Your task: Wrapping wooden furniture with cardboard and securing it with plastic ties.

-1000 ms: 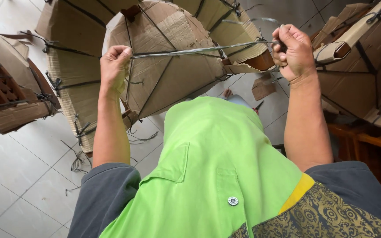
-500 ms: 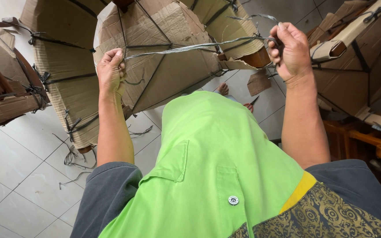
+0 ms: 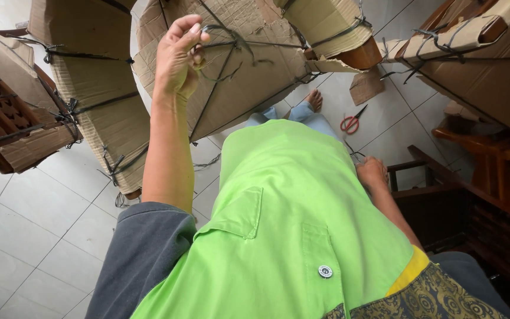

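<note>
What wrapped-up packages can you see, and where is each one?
Big cardboard-wrapped bundle: top middle, brown, crossed by dark strapping that the left hand pinches.
Cardboard bundle: left of it, tall, brown, strapped.
Wrapped wooden piece: far left, carved red-brown wood showing.
Wrapped furniture: top right, brown, strapped.
No labels, signs or screens visible.

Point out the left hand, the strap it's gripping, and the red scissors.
left hand [image 3: 175,59], head view, on the back of the hand.
dark strap [image 3: 255,44], head view, on the stretch across the cardboard.
red-handled scissors [image 3: 349,123], head view, on the handles.
</note>
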